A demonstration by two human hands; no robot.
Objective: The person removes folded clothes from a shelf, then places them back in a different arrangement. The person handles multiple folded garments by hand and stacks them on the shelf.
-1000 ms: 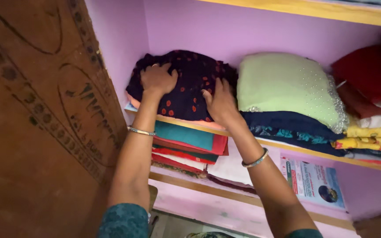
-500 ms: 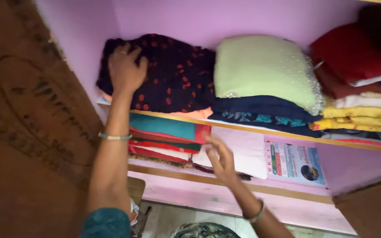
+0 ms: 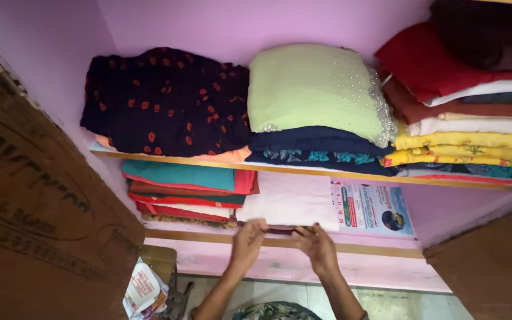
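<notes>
My left hand and my right hand are low at the front of the lower shelf, side by side. Both touch the near edge of a pale pink folded cloth that lies on that shelf. Left of it sits a stack of folded teal and red clothes. On the upper shelf rest a dark navy garment with red dots and a light green beaded garment on dark blue folded clothes.
A carved brown cupboard door stands open at the left, another door at the right. Red, white and yellow folded clothes fill the upper right. A printed calendar sheet lies on the lower shelf. A plastic bag sits below.
Both hands left the dotted garment on the upper shelf and dropped to the lower shelf, the right first, then the left. They now meet at the pale pink cloth.
</notes>
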